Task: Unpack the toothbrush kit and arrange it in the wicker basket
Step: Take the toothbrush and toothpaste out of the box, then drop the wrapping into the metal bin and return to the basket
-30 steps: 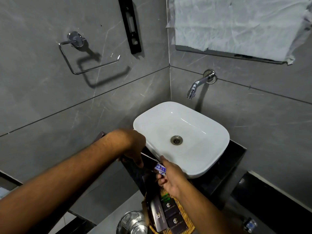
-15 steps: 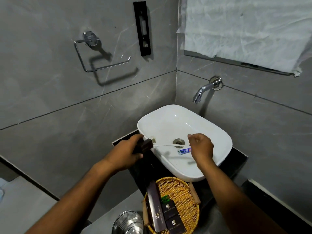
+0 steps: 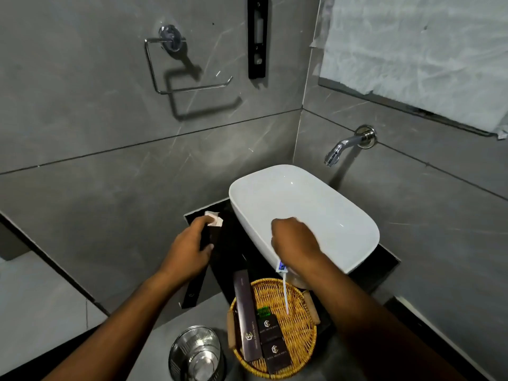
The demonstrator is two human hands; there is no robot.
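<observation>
My right hand point(image 3: 295, 240) is closed on a white toothbrush point(image 3: 286, 294) and a small blue-and-white toothpaste tube point(image 3: 281, 266); the brush hangs down over the wicker basket point(image 3: 301, 329). My left hand point(image 3: 189, 247) grips the opened dark toothbrush kit box point(image 3: 211, 232), whose white inner flap sticks up, over the black counter left of the sink. The basket holds a long dark box point(image 3: 245, 317) and two small dark boxes point(image 3: 270, 342).
A white vessel sink point(image 3: 324, 204) sits behind the basket, with a chrome tap point(image 3: 347, 145) on the wall. A steel bin point(image 3: 196, 353) stands at the bottom left of the basket. A towel ring point(image 3: 176, 67) hangs on the grey tiled wall.
My right hand has drawn the toothbrush and toothpaste out of the box and swung them down from over the sink to above the basket. My left hand moved the box left.
</observation>
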